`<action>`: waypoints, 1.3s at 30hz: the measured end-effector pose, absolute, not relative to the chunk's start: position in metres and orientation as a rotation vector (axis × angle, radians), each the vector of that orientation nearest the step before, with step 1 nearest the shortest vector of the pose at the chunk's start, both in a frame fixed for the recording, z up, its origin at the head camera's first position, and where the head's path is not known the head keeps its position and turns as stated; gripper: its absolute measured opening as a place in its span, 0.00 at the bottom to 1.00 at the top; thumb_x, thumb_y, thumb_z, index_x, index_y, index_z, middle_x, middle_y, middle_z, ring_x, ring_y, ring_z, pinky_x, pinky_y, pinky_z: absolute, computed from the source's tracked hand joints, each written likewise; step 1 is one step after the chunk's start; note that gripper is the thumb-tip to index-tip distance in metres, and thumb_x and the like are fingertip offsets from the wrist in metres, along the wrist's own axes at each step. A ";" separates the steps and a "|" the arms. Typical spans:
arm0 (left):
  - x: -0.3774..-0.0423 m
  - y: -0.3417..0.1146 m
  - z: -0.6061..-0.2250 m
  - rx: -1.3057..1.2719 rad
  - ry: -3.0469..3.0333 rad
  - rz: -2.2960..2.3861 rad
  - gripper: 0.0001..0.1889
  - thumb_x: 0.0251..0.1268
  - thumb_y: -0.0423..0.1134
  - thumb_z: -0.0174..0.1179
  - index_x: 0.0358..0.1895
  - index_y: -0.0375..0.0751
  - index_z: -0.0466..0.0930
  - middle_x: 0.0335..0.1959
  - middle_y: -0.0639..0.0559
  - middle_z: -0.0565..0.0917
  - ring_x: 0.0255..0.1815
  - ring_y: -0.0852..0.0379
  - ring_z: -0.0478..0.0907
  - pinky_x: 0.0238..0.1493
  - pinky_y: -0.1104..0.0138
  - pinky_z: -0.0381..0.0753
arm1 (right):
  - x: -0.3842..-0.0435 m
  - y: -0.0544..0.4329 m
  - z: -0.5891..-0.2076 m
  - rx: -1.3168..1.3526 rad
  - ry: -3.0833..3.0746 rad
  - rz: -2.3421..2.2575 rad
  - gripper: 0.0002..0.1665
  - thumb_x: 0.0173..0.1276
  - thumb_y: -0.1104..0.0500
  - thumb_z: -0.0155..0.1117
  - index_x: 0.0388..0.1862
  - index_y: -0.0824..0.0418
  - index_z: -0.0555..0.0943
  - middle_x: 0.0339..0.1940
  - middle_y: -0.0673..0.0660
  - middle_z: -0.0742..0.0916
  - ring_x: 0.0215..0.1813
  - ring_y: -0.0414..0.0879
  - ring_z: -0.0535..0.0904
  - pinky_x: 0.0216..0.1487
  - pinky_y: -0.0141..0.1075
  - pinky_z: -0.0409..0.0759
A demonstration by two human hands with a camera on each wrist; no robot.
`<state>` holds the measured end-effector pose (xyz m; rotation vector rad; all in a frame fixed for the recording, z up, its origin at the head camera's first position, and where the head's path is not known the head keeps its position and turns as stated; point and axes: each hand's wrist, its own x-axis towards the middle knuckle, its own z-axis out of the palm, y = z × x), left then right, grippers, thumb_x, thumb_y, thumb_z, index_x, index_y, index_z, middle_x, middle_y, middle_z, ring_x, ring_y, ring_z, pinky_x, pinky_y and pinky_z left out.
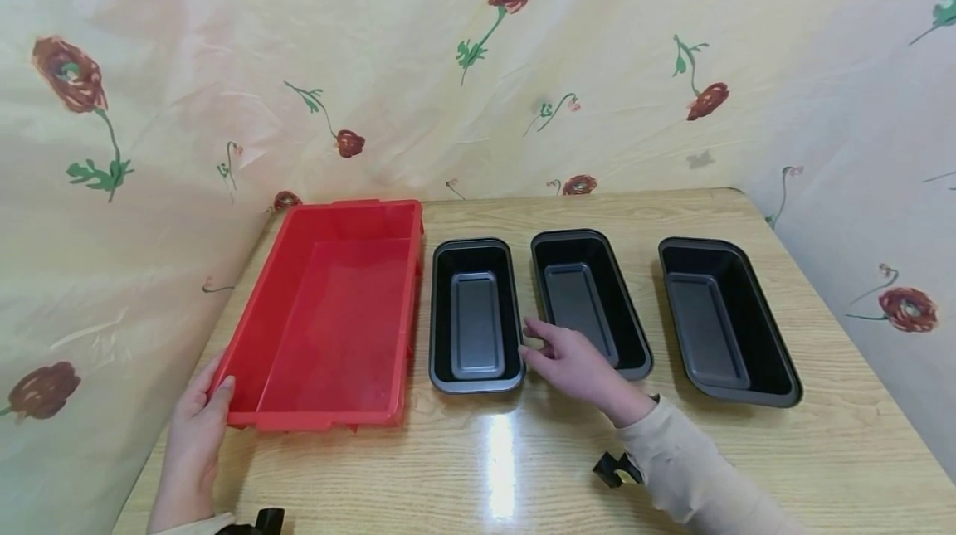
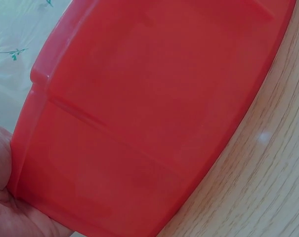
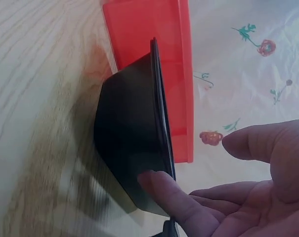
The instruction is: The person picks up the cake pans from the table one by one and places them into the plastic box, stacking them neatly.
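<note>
A red plastic tray (image 1: 343,311) lies at the left of the table. My left hand (image 1: 196,431) grips its front left corner, thumb over the rim and fingers around the outside. Just right of the tray is a dark loaf pan (image 1: 478,328). My right hand (image 1: 573,359) reaches to this pan's right rim with fingers spread. In the right wrist view one finger (image 3: 164,195) lies against the pan's outer side, while the thumb (image 3: 258,140) stands apart from it. That hand and forearm partly cover a second loaf pan (image 1: 578,303) in the head view.
Farther right stands a third dark loaf pan (image 1: 705,328), angled on the wooden table (image 1: 418,477). Flower-printed sheeting (image 1: 418,62) hangs behind the table and along both sides. A black wrist mount (image 1: 616,469) sits by the right sleeve.
</note>
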<state>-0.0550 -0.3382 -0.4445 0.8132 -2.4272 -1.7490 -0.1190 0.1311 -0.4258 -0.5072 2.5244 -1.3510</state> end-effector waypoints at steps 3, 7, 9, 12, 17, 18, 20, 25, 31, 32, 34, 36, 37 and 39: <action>-0.055 -0.337 -0.444 0.817 -2.431 -1.745 0.30 0.85 0.45 0.44 0.85 0.52 0.52 0.78 0.42 0.60 0.62 0.54 0.65 0.42 0.81 0.76 | -0.118 0.128 -0.427 -0.499 2.527 -1.316 0.34 0.78 0.61 0.61 0.73 0.82 0.65 0.64 0.76 0.79 0.49 0.54 0.87 0.44 0.40 0.86; -0.055 -0.336 -0.443 0.815 -2.430 -1.746 0.30 0.85 0.45 0.44 0.85 0.53 0.52 0.78 0.43 0.60 0.62 0.53 0.65 0.42 0.81 0.76 | -0.116 0.125 -0.428 -0.516 2.551 -1.263 0.35 0.77 0.62 0.62 0.73 0.83 0.64 0.65 0.78 0.77 0.47 0.54 0.88 0.43 0.42 0.86; -0.055 -0.336 -0.444 0.809 -2.427 -1.749 0.30 0.85 0.45 0.44 0.85 0.52 0.52 0.78 0.42 0.60 0.61 0.54 0.66 0.42 0.81 0.76 | -0.115 0.123 -0.428 -0.520 2.575 -1.232 0.35 0.77 0.62 0.62 0.73 0.83 0.64 0.65 0.78 0.78 0.48 0.55 0.88 0.45 0.44 0.86; -0.055 -0.336 -0.443 0.795 -2.420 -1.759 0.30 0.85 0.44 0.45 0.85 0.52 0.52 0.78 0.42 0.60 0.62 0.54 0.66 0.42 0.81 0.76 | -0.114 0.120 -0.428 -0.493 2.612 -1.193 0.36 0.76 0.63 0.63 0.73 0.82 0.64 0.60 0.76 0.82 0.42 0.53 0.87 0.41 0.43 0.85; -0.054 -0.336 -0.443 0.803 -2.402 -1.772 0.30 0.85 0.44 0.45 0.85 0.52 0.52 0.78 0.42 0.59 0.62 0.54 0.66 0.42 0.82 0.76 | -0.112 0.115 -0.428 -0.455 2.652 -1.172 0.34 0.73 0.66 0.64 0.73 0.79 0.66 0.45 0.66 0.87 0.23 0.42 0.72 0.25 0.36 0.74; -0.054 -0.336 -0.443 0.810 -2.399 -1.773 0.30 0.85 0.44 0.45 0.85 0.52 0.52 0.78 0.42 0.59 0.62 0.54 0.66 0.42 0.82 0.76 | -0.112 0.114 -0.428 -0.452 2.659 -1.166 0.31 0.73 0.67 0.65 0.71 0.77 0.69 0.41 0.63 0.87 0.21 0.42 0.70 0.23 0.35 0.72; -0.054 -0.336 -0.443 0.815 -2.389 -1.779 0.30 0.85 0.44 0.45 0.85 0.52 0.52 0.78 0.42 0.59 0.62 0.54 0.65 0.42 0.82 0.76 | -0.112 0.111 -0.428 -0.445 2.678 -1.137 0.28 0.72 0.67 0.65 0.68 0.76 0.71 0.33 0.57 0.85 0.22 0.41 0.71 0.23 0.35 0.72; -0.054 -0.337 -0.443 0.807 -2.379 -1.788 0.30 0.85 0.44 0.45 0.85 0.51 0.52 0.79 0.41 0.59 0.65 0.52 0.65 0.42 0.83 0.75 | -0.110 0.105 -0.429 -0.389 2.693 -1.037 0.35 0.74 0.65 0.65 0.74 0.78 0.65 0.20 0.51 0.77 0.20 0.41 0.70 0.23 0.34 0.70; -0.054 -0.337 -0.444 0.824 -2.372 -1.798 0.30 0.85 0.44 0.45 0.85 0.52 0.52 0.79 0.42 0.58 0.66 0.51 0.64 0.42 0.83 0.75 | -0.107 0.100 -0.431 -0.364 2.747 -0.961 0.36 0.76 0.65 0.61 0.75 0.83 0.60 0.46 0.73 0.86 0.41 0.56 0.85 0.42 0.49 0.84; -0.055 -0.337 -0.444 0.829 -2.376 -1.797 0.30 0.85 0.45 0.45 0.85 0.53 0.52 0.79 0.42 0.58 0.66 0.50 0.64 0.42 0.83 0.75 | -0.107 0.099 -0.432 -0.355 2.740 -0.966 0.36 0.77 0.65 0.60 0.75 0.83 0.59 0.46 0.74 0.86 0.42 0.58 0.86 0.44 0.50 0.84; -0.055 -0.337 -0.444 0.839 -2.382 -1.792 0.31 0.85 0.45 0.46 0.85 0.54 0.52 0.79 0.43 0.58 0.67 0.49 0.64 0.41 0.83 0.75 | -0.106 0.098 -0.432 -0.331 2.706 -0.985 0.37 0.79 0.64 0.58 0.77 0.82 0.56 0.39 0.70 0.88 0.37 0.58 0.86 0.41 0.50 0.84; -0.056 -0.337 -0.445 0.845 -2.381 -1.789 0.30 0.85 0.45 0.45 0.85 0.54 0.52 0.80 0.43 0.58 0.67 0.49 0.64 0.41 0.83 0.75 | -0.105 0.097 -0.433 -0.305 2.666 -1.007 0.38 0.80 0.64 0.56 0.78 0.81 0.53 0.26 0.62 0.86 0.27 0.52 0.83 0.34 0.45 0.81; -0.056 -0.337 -0.445 0.851 -2.380 -1.785 0.30 0.85 0.45 0.45 0.85 0.54 0.52 0.79 0.43 0.59 0.67 0.49 0.64 0.41 0.83 0.75 | -0.105 0.096 -0.433 -0.299 2.650 -1.018 0.39 0.80 0.64 0.56 0.79 0.80 0.52 0.20 0.57 0.83 0.22 0.50 0.80 0.30 0.43 0.79; -0.056 -0.337 -0.445 0.854 -2.380 -1.783 0.30 0.85 0.45 0.46 0.85 0.54 0.52 0.79 0.43 0.59 0.66 0.50 0.64 0.41 0.83 0.75 | -0.105 0.096 -0.434 -0.293 2.628 -1.041 0.39 0.80 0.64 0.55 0.79 0.80 0.51 0.15 0.52 0.79 0.17 0.45 0.75 0.25 0.40 0.74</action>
